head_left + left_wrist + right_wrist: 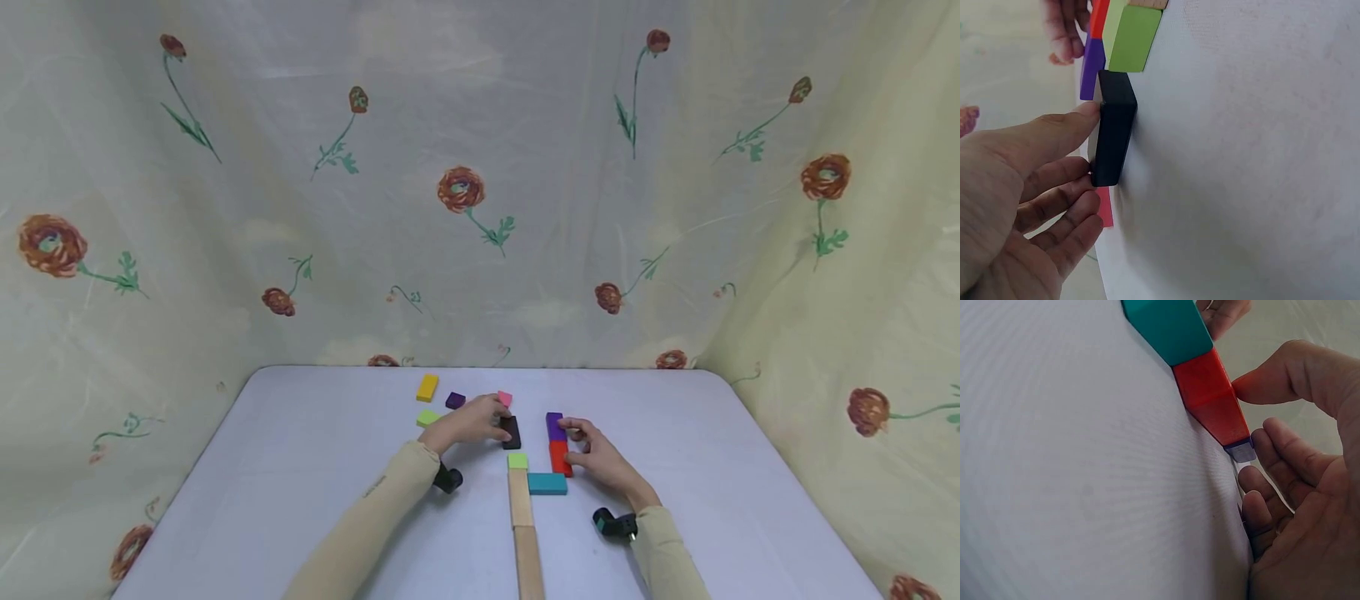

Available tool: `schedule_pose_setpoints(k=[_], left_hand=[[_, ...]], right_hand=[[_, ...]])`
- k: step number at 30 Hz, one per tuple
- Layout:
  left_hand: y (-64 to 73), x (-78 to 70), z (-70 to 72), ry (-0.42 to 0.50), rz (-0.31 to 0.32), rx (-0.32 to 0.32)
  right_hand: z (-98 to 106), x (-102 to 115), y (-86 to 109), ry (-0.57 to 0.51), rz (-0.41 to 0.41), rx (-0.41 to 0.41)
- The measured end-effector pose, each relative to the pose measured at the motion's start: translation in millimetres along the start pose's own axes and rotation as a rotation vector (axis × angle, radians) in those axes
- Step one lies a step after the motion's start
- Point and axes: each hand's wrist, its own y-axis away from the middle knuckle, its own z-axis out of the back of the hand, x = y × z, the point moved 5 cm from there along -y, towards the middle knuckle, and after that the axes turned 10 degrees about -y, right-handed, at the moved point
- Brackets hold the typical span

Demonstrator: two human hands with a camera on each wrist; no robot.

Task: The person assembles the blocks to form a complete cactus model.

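Note:
My left hand (474, 420) pinches a black block (512, 433). In the left wrist view its thumb lies at one end of the black block (1113, 131) and the fingertips at the other. To the right, a purple block (556, 427) and a red block (560, 458) stand end to end in a line. My right hand (603, 460) is beside them, its thumb touching the red block (1210, 397) and its fingertips by the purple block (1241, 451). Those fingers are loosely bent, not wrapped round either block.
A light green block (517, 461) tops a column of wooden blocks (521, 500). Between that column and the red block lies a teal block (547, 484). Farther back are a yellow block (427, 387), a dark purple block (455, 401), another green block (427, 418) and a pink block (506, 398).

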Motion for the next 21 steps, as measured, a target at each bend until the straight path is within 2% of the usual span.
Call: schedule_pose_setpoints(k=[6,11,21], left_hand=[[-2.1,-1.2,-5.2,0.031,0.016,-0.001],[-1.6,-3.2,-8.8,0.040,-0.003,0.007],[1.9,-6.8,-7.5,0.026,-0.030,0.007]], right_hand=[[-0.2,-0.9,-0.1,0.001,-0.009,0.004],[-1.0,-2.0,0.6,-0.002,-0.009,0.012],[-0.6,1.0,1.1,0.000,-0.015,0.002]])
